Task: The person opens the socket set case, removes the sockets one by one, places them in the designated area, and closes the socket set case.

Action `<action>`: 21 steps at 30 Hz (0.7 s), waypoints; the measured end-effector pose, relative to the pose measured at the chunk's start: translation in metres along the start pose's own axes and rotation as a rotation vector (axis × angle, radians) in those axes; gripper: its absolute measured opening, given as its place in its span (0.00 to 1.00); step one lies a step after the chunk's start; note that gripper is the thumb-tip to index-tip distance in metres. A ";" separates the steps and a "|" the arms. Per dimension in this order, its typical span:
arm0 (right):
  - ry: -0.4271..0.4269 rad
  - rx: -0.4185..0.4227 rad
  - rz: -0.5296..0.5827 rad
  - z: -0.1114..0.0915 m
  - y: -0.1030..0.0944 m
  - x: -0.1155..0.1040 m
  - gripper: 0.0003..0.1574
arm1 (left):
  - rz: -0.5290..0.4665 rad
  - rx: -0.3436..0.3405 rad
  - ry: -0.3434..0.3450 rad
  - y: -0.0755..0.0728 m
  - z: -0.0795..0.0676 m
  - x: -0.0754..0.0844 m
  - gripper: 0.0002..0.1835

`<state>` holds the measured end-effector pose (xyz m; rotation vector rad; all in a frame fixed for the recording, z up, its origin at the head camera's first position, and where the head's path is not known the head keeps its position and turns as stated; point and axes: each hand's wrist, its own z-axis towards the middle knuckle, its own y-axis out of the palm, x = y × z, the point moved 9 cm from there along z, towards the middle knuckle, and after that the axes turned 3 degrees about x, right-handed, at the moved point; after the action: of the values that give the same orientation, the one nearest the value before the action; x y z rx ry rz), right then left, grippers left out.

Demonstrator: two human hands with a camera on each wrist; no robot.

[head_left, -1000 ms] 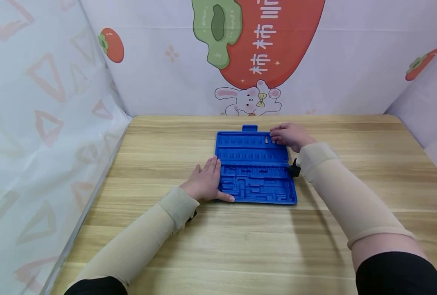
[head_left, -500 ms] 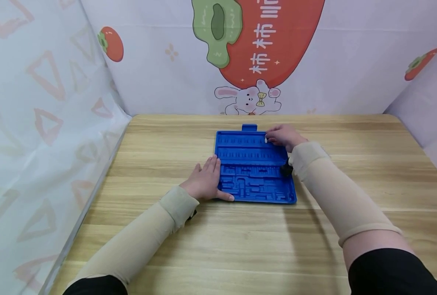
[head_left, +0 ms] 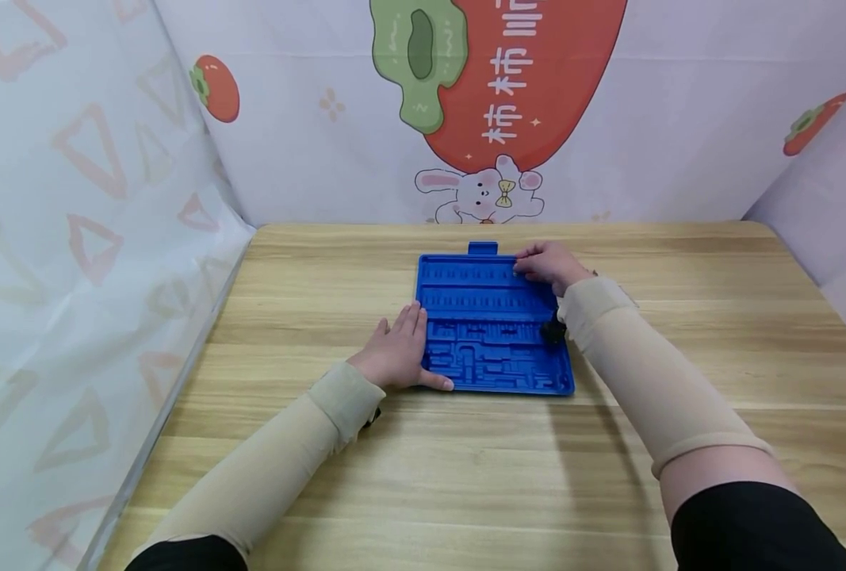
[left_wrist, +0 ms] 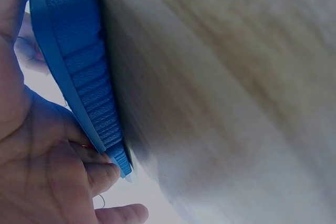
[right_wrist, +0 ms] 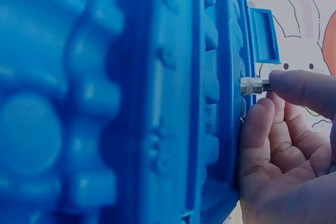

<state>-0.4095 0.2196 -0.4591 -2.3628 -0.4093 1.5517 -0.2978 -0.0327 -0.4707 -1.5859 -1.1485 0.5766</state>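
Observation:
A blue plastic tool case [head_left: 490, 300] lies unfolded on the wooden table, its moulded slots facing up. My left hand [head_left: 398, 349] rests along the case's left edge, fingers straight and thumb at the front corner. In the left wrist view, that hand [left_wrist: 47, 166] touches the ribbed side wall of the case [left_wrist: 84, 72]. At the far right part of the case is my right hand [head_left: 553, 266]. The right wrist view shows its thumb and fingers pinching the dark shank of a small silver knurled socket bit [right_wrist: 252, 85], whose wide end meets the slot row. Other pieces beneath this hand are hidden.
A blue latch tab [head_left: 483, 247] sticks out from the case's far edge. Behind the wooden table [head_left: 465, 476] hangs a printed white cloth [head_left: 287, 143], and another sheet [head_left: 109, 277] borders the left side.
My right hand has shifted slightly left along the far slot row. Its fingers now hold a silver bit that stood visible beside them one second ago. The left hand stays put.

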 end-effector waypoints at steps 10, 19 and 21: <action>-0.092 0.005 -0.068 0.000 0.001 -0.003 0.13 | -0.022 0.002 -0.003 -0.001 -0.001 0.000 0.71; -0.099 0.040 -0.003 0.003 -0.002 0.001 0.14 | -0.017 -0.001 0.002 0.000 -0.002 0.000 0.71; -0.105 0.049 0.033 0.002 -0.003 0.000 0.16 | -0.016 -0.001 0.003 -0.001 -0.002 0.000 0.71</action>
<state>-0.4116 0.2220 -0.4587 -2.2691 -0.3521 1.6865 -0.2962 -0.0335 -0.4688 -1.5769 -1.1587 0.5633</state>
